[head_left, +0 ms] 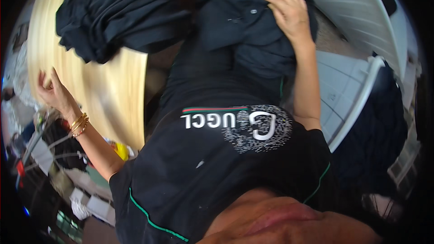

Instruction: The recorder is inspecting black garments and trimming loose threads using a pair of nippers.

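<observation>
Across my lap lies a dark navy garment (246, 16) with a small light button-like spot on it. My right hand (290, 16) rests over its right side, fingers bent and a little apart, not visibly gripping the cloth. At the left, my left hand (54, 92) hovers over or beside the edge of the pale wooden table (106, 95). Its fingers are loosely curled and apart, with nothing in them. Bracelets circle that wrist. A crumpled heap of dark cloth (122, 20) lies on the table's far part, partly hanging past its right edge toward my lap.
A large grey plastic bin (352, 11) stands tilted at the far right. Below it is a pale plastic panel or container (341, 79), with dark fabric (375, 126) hanging over its right edge. Something yellow (121, 151) shows near my left elbow, and assorted clutter fills the left rim.
</observation>
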A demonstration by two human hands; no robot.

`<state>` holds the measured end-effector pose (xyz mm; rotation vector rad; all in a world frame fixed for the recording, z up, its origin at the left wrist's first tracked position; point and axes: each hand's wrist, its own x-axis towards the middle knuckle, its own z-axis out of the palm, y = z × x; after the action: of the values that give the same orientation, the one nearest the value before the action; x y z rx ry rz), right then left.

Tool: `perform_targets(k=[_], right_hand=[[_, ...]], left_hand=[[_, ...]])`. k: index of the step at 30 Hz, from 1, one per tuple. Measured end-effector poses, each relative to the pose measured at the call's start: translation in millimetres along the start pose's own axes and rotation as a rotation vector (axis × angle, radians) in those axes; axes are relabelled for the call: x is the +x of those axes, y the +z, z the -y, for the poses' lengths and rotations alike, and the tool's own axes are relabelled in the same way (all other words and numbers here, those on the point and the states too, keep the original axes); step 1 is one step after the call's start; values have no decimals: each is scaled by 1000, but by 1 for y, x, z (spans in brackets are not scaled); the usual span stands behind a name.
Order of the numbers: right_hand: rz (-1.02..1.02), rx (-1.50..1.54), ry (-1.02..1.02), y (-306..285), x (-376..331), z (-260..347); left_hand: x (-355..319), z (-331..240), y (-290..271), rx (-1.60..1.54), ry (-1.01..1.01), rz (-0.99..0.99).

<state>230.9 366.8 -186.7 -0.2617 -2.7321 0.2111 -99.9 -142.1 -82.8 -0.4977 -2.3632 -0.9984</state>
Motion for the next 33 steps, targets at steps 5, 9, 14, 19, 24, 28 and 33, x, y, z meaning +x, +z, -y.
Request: perform_targets(k=[5, 9, 14, 19, 24, 28, 33], right_hand=[[-63, -16, 96, -9, -12, -1], [-66, 17, 112, -10, -18, 6], [-108, 78, 114, -12, -21, 13], [-191, 270, 159, -19, -19, 12], [-311, 915, 173, -61, -12, 31], [-202, 1185, 216, -68, -7, 57], [-69, 1074, 390, -58, -9, 72]], left_hand=[[-17, -215, 152, -398, 790, 266], [-69, -302, 228, -452, 869, 825], [-128, -302, 324, -439, 1105, 792], [-118, -291, 331, -415, 899, 1098], [-71, -320, 236, -663, 604, 1301], [-80, -314, 194, -718, 357, 1268], [-115, -296, 207, -780, 173, 1270]])
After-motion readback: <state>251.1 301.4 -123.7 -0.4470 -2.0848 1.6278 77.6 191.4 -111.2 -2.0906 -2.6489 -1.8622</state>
